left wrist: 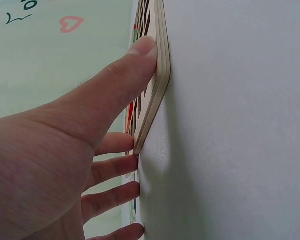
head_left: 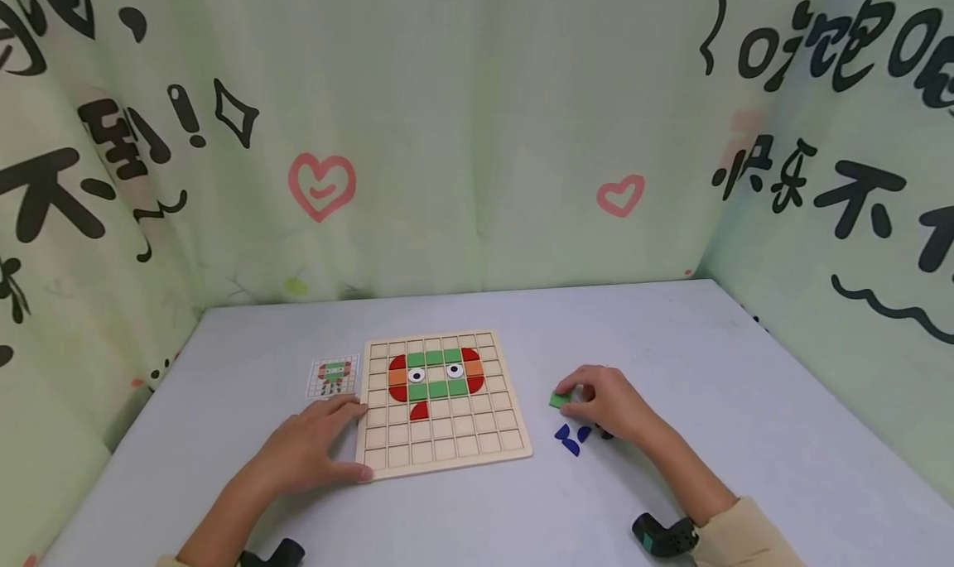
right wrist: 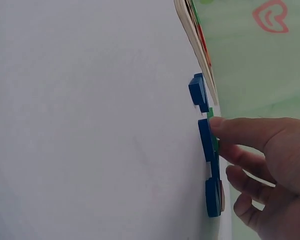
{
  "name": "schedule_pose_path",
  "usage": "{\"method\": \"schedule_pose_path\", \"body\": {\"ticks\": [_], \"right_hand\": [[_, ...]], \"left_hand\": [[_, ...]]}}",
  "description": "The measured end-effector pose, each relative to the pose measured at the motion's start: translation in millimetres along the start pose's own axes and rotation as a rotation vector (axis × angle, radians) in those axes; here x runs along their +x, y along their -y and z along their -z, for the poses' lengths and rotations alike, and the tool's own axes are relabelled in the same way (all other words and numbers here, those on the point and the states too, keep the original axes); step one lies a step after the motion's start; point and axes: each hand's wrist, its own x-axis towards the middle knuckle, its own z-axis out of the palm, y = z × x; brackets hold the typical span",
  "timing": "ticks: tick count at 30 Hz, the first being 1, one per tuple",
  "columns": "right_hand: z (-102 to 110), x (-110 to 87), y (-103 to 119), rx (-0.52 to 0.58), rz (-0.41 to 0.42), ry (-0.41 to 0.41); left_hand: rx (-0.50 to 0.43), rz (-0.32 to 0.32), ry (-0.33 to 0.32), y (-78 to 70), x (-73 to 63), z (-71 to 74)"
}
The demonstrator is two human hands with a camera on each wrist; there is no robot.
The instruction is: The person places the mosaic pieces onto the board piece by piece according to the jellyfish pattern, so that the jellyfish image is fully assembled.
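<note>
On the table lies a wooden grid board [head_left: 445, 463] with a pattern of red, green and orange tiles and two eye tiles. A red quarter-circle tile [head_left: 420, 410] sits below the pattern. My left hand [head_left: 316, 449] rests at the board's left side, its thumb [left wrist: 142, 47] pressing the near-left corner and its spread fingers along the left edge. To the right of the board, my right hand [head_left: 607, 397] pinches a green tile [head_left: 558, 401] between thumb and fingers, at or just above the table. Several blue curved tiles [head_left: 570, 447] lie just nearer than this hand.
A small pattern card [head_left: 332, 376] lies left of the board, behind my left hand. A dark piece [head_left: 605, 434] shows partly under my right wrist. Curtains [head_left: 477, 136] with hearts and black lettering surround the white table [head_left: 477, 517].
</note>
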Motion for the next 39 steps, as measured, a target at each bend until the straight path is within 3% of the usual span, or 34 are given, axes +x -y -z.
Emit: {"method": "schedule_pose_path", "body": {"ticks": [9, 15, 39], "right_hand": [[-1, 1.2, 2, 0.001, 0.001, -0.022], [-7, 7.5, 8, 0.020, 0.052, -0.021], [-37, 35.3, 35, 0.129, 0.224, 0.147]], "left_hand": [[-0.005, -0.004, -0.005, 0.1, 0.4, -0.4], [-0.003, 0.001, -0.008, 1.3, -0.2, -0.8], [-0.017, 0.026, -0.010, -1.0, 1.0, -3.3]]}}
